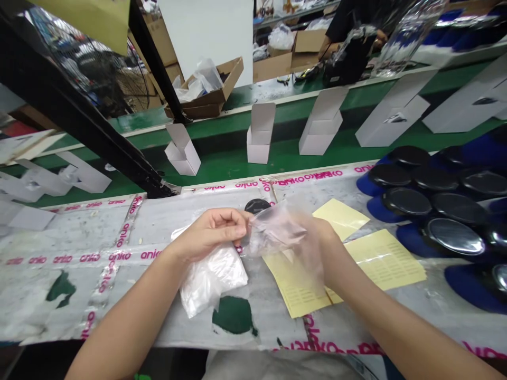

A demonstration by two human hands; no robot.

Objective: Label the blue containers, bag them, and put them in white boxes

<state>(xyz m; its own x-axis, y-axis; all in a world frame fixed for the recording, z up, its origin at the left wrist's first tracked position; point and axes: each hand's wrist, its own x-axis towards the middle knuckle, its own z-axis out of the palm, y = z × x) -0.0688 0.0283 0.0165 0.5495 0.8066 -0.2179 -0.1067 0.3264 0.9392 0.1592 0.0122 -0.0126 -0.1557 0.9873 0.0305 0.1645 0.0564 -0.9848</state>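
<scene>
1. Left hand (217,231) is pinching the edge of a clear plastic bag (275,232) between the hands, fingers curling, arm slanting in from seven o'clock.
2. Right hand (321,228) is blurring at the bag's three o'clock; its grip cannot be told.
3. Black disc (256,205) is lying at eleven o'clock.
4. Yellow sheets (390,259) are spreading from three to five o'clock, print too small to read.
5. Toward twelve, pink-lettered tape (293,180) is repeating "anko".
</scene>
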